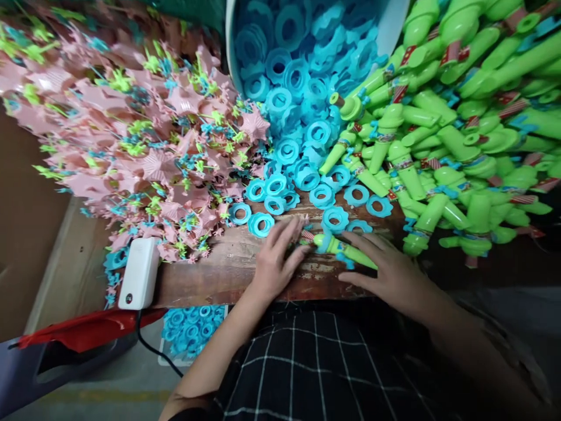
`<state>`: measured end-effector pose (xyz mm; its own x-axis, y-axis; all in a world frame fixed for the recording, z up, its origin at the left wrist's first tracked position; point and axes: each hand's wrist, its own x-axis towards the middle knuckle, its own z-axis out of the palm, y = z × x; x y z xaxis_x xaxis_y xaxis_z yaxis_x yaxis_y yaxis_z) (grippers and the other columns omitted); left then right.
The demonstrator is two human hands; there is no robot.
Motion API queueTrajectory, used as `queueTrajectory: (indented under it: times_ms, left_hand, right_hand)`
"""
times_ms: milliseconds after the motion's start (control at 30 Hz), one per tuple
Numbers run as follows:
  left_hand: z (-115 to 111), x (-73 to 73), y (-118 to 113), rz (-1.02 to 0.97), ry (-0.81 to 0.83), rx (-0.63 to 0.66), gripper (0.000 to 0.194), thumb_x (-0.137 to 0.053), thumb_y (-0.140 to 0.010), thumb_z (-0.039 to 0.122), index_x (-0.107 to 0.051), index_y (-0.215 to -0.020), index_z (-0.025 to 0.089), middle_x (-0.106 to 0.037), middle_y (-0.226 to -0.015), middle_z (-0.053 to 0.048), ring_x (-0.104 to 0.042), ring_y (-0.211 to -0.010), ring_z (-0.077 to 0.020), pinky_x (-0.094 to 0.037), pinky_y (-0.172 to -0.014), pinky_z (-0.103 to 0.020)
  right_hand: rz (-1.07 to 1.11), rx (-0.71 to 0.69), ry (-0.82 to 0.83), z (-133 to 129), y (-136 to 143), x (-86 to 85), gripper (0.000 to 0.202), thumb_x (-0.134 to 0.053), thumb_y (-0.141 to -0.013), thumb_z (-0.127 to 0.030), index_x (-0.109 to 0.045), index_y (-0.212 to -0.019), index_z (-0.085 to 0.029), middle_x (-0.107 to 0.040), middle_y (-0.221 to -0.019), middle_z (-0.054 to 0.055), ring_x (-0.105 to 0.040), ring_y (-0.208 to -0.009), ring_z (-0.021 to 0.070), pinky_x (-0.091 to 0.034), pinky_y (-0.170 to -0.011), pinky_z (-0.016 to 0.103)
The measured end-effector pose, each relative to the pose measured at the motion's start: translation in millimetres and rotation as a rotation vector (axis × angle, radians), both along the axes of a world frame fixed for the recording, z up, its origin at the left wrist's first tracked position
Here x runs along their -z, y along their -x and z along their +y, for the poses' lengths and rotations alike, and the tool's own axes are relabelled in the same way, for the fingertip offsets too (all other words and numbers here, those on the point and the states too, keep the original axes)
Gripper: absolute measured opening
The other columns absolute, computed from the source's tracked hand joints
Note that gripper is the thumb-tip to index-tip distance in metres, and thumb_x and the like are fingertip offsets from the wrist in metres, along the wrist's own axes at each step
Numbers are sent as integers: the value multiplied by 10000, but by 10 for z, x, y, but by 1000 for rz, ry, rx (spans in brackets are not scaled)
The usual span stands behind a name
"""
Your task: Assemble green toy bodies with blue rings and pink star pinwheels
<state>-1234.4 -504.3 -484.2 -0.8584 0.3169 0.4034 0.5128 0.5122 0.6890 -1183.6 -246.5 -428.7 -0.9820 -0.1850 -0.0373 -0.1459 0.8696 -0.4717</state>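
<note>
- The white bucket (229, 49) lies tipped at the far side of the wooden tabletop (193, 286), its mouth facing the person, with scalloped blue plastic rings (319, 133) filling it and spilling out in front.
- The left hand (275, 260) is in front of the bucket, with fingers bent and thumb apart, at the red-and-white striped end of a single lime-green plastic toy (357, 255). Blur covers the fingertips, so whether they pinch that end or only rest by it cannot be told.
- The right hand (388, 272) is in front of the bucket and to its right, open, with its thumb held away from the fingers; the toy's plain green end lies in the gap between them.
- That single toy lies on the wood in front of the bucket, between the two hands, with small blue parts on its body.
- Left of the bucket is a heap of pink star-shaped pieces (160, 166), mixed with small lime and blue figures.
- Right of the bucket is a heap of lime-green toys (464, 146), several with striped red-and-white parts.
- In front of the bucket, far to its left, a white power bank (139, 272) with a black cable (153, 345) sits at the table edge.
- Below the tabletop, left of the bucket, a clear bin (166, 358) holds more blue rings.
</note>
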Motion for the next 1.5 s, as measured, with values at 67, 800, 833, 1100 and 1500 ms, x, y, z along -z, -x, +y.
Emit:
queueTrajectory:
  times_ms: [67,800,833,1100,1500]
  left_hand:
    - [-98,-48,29,117,137,-182,625,-647,-975,372,-431,-1551,261,-514,-1488,-163,-503,-1351,-313,-422,-1140,-499]
    - [353,-453,220,-710,-1214,-149,508,-618,-969,529,-588,-1398,259,-719,-1184,-88,-693,-1074,-215,-525,-1024,-404]
    - [406,-472,186,-757,-1236,-108,526,-650,-954,500,-574,-1409,247,-729,-1172,-89,-692,-1076,-217,-518,-1024,-400]
    - [377,-462,-18,-848,-1008,250,651,-646,-944,461,-441,-1521,237,-657,-1332,-117,-642,-1093,-240,-507,-950,-369]
    - [53,-857,1822,-78,4,-354,450,-740,-871,304,-622,-1305,282,-559,-1335,-151,-579,-1132,-321,-475,-968,-452]
  right_hand:
    - [108,49,52,244,-94,8,465,-543,-996,-420,-566,-1440,-286,-614,-1388,88,-614,-1241,295,-517,-1028,442]
    - [336,-84,14,-303,80,-57,441,-439,-1067,-407,-514,-1435,-176,-700,-1184,129,-722,-952,253,-566,-711,342]
    - [305,-70,25,-444,62,-24,445,-434,-1066,-423,-522,-1423,-171,-702,-1175,134,-723,-942,265,-562,-696,352]
    - [-677,296,1272,-764,40,40,465,-538,-939,-684,-508,-1054,-234,-556,-686,-32,-366,-404,71,-257,-367,204]
    - [-499,219,861,-761,33,304,414,-569,-952,-605,-575,-1061,-205,-524,-722,-18,-447,-575,96,-378,-488,205]
